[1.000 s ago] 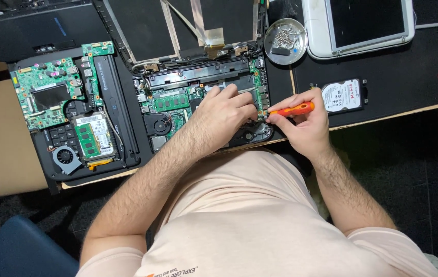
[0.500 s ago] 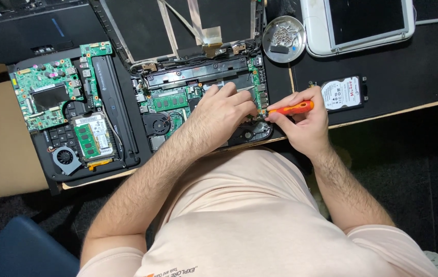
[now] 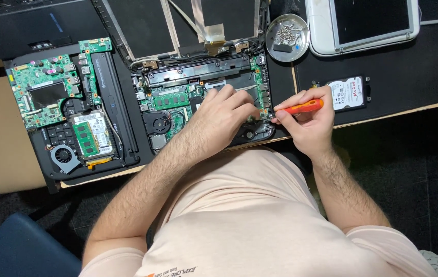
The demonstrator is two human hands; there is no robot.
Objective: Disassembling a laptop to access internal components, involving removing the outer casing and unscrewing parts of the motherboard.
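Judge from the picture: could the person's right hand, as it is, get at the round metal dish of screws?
Probably yes. The round metal dish sits open-topped beyond the right hand, with only bare black mat between. But the fingers are closed on the orange screwdriver, so picking up screws would mean freeing them.

One head-worn view looks steeply down from above the person's chest, fairly close, facing the near edge of a black-matted wooden desk (image 3: 383,115); an opened black laptop chassis with green circuit board (image 3: 198,97) fills the upper centre of the frame.
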